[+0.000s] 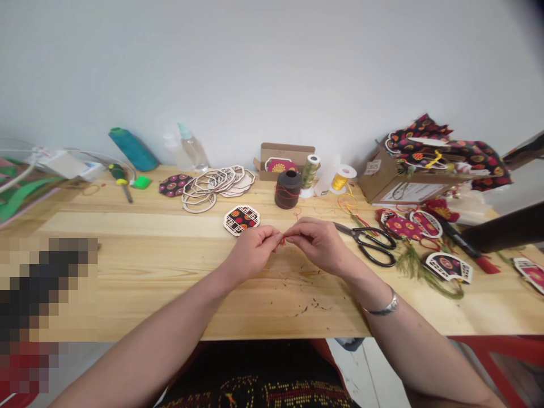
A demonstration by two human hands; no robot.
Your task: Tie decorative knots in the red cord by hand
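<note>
My left hand (257,248) and my right hand (318,242) meet over the middle of the wooden table. Both are closed in a pinch, fingertips almost touching, on a thin red cord (281,242). A loose loop of the cord rises behind my right fingers towards a black spool (288,190) wrapped with red strand. Just beyond my left hand lies an eight-sided wooden ornament (241,220) with patterned dark fabric. Black-handled scissors (372,242) rest to the right of my right hand. Most of the cord between the fingers is hidden.
Pale wooden frames (219,184) lie stacked at the back. A cardboard box (403,181) of patterned fabric stands back right, near finished ornaments (448,266) with tassels. A teal thread cone (134,148) and a screwdriver (121,181) are at left. Dark scraps dot the near table.
</note>
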